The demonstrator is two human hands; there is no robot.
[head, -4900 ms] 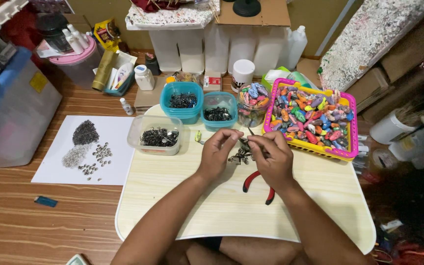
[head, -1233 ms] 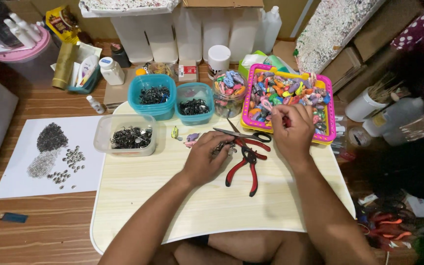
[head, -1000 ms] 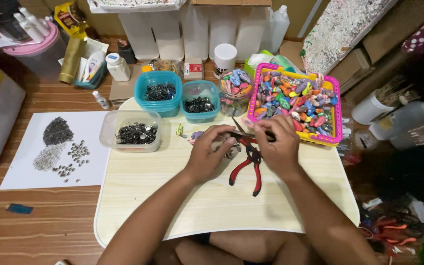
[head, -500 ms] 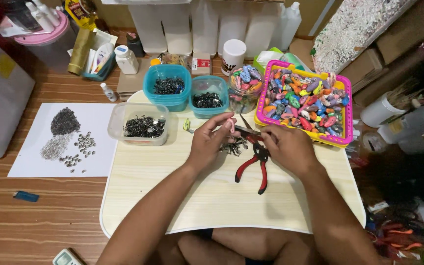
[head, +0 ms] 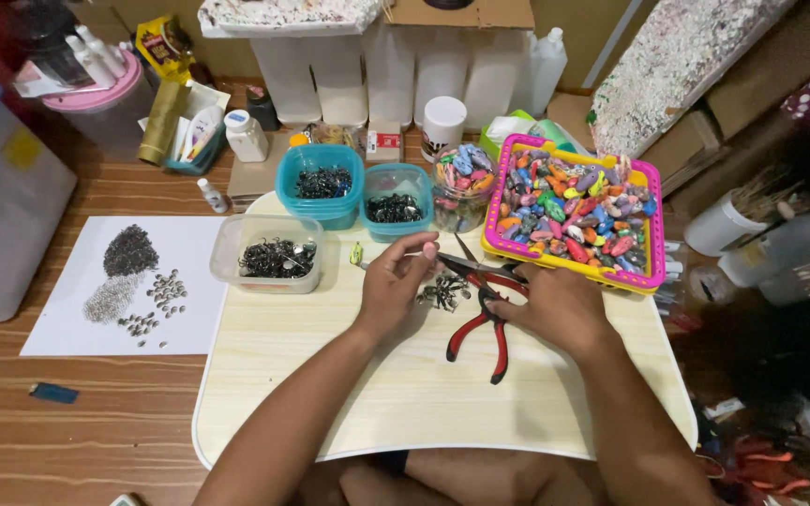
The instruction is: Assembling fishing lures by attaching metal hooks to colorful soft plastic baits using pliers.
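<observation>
Head view, near to far. Both my hands rest on the pale lap table (head: pixel 405 403). My left hand (head: pixel 396 286) is pinched together on a thin metal pin (head: pixel 388 261). My right hand (head: pixel 560 305) lies on the red-handled pliers (head: pixel 482 323); I cannot tell whether it grips them. Half a second ago it was clear of the handles, so I judge the tool is being taken up. Between the hands lies a small heap of dark metal findings (head: pixel 442 292). Beyond my left hand stand a clear tub (head: pixel 269 255) and two teal tubs (head: pixel 321 183); beyond my right, a pink-and-yellow basket (head: pixel 569 211) of coloured beads. Farther off, a white red-labelled box (head: pixel 385 142) and white bottles (head: pixel 246 136).
</observation>
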